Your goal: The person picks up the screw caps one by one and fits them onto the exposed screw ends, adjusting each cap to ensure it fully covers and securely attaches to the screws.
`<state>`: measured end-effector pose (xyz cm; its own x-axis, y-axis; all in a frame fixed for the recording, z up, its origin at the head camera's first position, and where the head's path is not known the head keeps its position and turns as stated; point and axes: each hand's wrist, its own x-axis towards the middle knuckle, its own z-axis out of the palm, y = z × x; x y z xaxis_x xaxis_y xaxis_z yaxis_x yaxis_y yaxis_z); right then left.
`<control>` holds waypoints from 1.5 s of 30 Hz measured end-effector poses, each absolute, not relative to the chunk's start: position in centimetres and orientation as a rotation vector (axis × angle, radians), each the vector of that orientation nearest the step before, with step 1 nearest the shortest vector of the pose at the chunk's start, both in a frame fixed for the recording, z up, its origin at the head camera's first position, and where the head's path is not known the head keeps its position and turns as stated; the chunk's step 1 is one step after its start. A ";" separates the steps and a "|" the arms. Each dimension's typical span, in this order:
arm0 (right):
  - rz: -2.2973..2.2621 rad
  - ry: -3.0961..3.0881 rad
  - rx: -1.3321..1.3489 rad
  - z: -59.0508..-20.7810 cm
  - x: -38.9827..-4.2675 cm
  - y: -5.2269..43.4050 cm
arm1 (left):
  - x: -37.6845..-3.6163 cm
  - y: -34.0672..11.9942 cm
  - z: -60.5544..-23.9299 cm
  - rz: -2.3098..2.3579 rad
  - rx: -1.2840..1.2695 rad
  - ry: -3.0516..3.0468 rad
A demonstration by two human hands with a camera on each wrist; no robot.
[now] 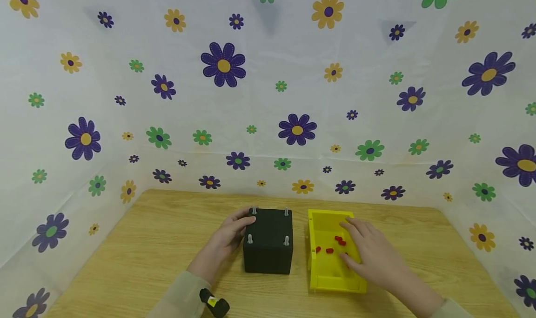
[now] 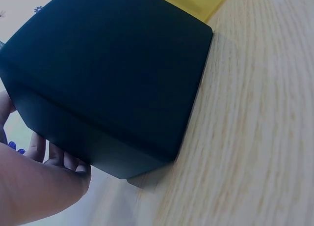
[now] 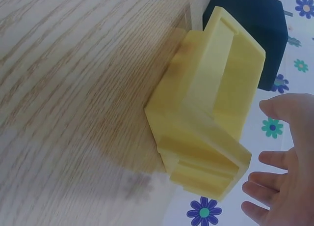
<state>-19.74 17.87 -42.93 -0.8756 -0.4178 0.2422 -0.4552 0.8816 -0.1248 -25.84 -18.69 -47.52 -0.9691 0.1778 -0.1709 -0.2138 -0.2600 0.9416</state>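
A black box (image 1: 268, 250) with metal pegs (image 1: 286, 240) at its top corners stands on the wooden table (image 1: 146, 253). My left hand (image 1: 234, 229) grips its left side, thumb at the top edge. In the left wrist view the fingers (image 2: 64, 159) curl round the edge of the black box (image 2: 108, 73). Right of the box lies a yellow tray (image 1: 320, 281) with several small red pieces (image 1: 337, 239). My right hand (image 1: 364, 250) is spread above the tray's right half. In the right wrist view its fingers (image 3: 279, 162) are straight and apart from the yellow tray (image 3: 211, 108).
Flower-printed white sheets (image 1: 268, 99) wall in the table at the back and both sides. Bare tabletop lies left of the box and right of the tray. A black wrist-worn device (image 1: 214, 302) sits on my left sleeve. The black box (image 3: 250, 24) stands just beyond the tray.
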 end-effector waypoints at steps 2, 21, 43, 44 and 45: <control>0.255 -2.842 0.671 -43.0 -19.8 17.7 | -25.8 -18.8 -47.5 2.311 -0.044 1.741; 0.249 -2.893 0.722 -44.2 -20.4 16.2 | -25.9 -18.8 -47.6 2.307 -0.024 1.740; 0.235 -2.924 0.769 -44.6 -21.0 14.2 | -26.0 -18.8 -47.7 2.318 -0.033 1.733; 0.232 -2.927 0.769 -44.6 -21.0 14.2 | -26.0 -18.8 -47.7 2.318 -0.030 1.733; 0.232 -2.930 0.768 -44.6 -21.0 14.1 | -26.0 -18.7 -47.7 2.318 -0.029 1.735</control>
